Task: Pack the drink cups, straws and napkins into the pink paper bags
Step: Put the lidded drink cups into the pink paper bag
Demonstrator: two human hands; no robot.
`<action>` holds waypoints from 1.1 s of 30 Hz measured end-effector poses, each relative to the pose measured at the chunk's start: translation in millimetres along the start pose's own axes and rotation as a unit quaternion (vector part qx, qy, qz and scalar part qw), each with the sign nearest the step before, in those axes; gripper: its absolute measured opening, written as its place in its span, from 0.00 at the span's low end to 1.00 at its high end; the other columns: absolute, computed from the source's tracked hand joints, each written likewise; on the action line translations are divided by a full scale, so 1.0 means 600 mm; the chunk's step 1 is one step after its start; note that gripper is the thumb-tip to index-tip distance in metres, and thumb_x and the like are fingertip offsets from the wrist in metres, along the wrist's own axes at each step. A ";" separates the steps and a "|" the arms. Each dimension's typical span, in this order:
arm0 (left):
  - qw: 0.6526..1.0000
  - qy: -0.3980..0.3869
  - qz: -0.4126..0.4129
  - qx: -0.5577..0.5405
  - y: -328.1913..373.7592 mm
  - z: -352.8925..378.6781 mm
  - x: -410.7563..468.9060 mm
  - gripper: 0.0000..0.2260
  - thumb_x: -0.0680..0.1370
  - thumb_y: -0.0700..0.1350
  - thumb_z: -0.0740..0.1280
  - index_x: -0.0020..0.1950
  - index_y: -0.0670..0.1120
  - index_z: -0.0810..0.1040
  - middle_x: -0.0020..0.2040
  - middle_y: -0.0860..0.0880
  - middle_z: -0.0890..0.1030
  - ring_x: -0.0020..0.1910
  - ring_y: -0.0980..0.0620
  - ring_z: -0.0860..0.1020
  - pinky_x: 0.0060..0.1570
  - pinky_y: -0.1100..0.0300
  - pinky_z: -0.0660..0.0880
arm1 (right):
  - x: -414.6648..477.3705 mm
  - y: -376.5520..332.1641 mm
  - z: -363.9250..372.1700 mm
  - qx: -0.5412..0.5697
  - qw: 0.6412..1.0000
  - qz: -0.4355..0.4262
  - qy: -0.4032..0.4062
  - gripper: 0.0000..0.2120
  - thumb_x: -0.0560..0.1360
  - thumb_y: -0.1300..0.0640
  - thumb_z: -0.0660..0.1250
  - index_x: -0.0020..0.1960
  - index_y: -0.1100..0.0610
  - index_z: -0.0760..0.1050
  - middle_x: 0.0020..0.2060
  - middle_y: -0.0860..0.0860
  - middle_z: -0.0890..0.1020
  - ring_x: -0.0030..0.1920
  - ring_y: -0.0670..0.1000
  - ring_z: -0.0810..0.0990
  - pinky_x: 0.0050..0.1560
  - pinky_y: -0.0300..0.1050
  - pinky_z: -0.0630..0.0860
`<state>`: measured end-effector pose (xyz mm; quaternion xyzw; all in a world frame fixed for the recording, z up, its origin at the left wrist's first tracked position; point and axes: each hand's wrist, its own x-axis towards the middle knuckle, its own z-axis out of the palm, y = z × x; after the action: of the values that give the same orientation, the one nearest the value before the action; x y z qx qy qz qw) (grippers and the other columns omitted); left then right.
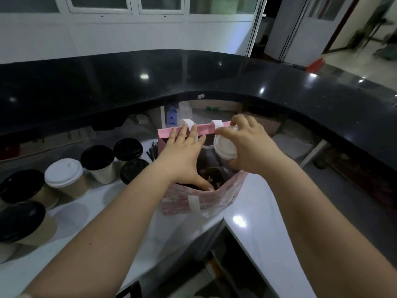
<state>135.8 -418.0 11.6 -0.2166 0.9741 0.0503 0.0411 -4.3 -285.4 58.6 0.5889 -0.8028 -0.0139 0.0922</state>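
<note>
The right hand grips a white-lidded cup, its body mostly hidden, over the mouth of the pink paper bag. The left hand lies spread across that mouth, fingers straight. The bag's inside is too dark to read. On the white counter to the left stand six more cups, five black-lidded, one white; dark straws beside the bag are uncountable.

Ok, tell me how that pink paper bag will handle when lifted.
The pink paper bag probably flexes: the left hand is spreading its mouth and the near wall bows. Its white handle looks like a thin paper strip, so it may strain once the white-lidded cup in the right hand goes in.
</note>
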 end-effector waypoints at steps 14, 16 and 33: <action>0.999 -0.021 -0.017 0.025 0.017 0.005 -0.015 0.67 0.56 0.76 0.70 0.79 0.48 0.37 0.77 0.41 0.31 0.74 0.38 0.28 0.74 0.39 0.37 | 0.051 -0.018 0.084 -0.006 0.973 0.039 -0.226 0.47 0.67 0.56 0.77 0.77 0.47 0.52 0.65 0.58 0.65 0.64 0.62 0.67 0.61 0.55 0.72; 0.999 -0.014 -0.021 0.024 0.021 0.004 -0.017 0.67 0.56 0.76 0.70 0.79 0.48 0.37 0.78 0.42 0.32 0.74 0.39 0.28 0.75 0.40 0.37 | 0.057 -0.022 0.099 0.011 0.974 0.037 -0.225 0.49 0.66 0.55 0.78 0.77 0.47 0.51 0.66 0.59 0.63 0.65 0.62 0.66 0.61 0.56 0.71; 0.996 0.020 -0.072 0.046 0.027 0.008 -0.039 0.62 0.58 0.78 0.67 0.80 0.50 0.40 0.78 0.43 0.32 0.75 0.41 0.29 0.74 0.38 0.35 | -0.013 -0.001 0.198 0.106 0.949 0.000 -0.298 0.39 0.79 0.34 0.53 0.73 0.38 0.25 0.71 0.47 0.22 0.72 0.53 0.23 0.74 0.58 0.31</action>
<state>150.5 -392.9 10.5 -0.2847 0.9580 -0.0022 0.0353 -20.7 -288.3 -59.3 0.5644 -0.7905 -0.1039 -0.2138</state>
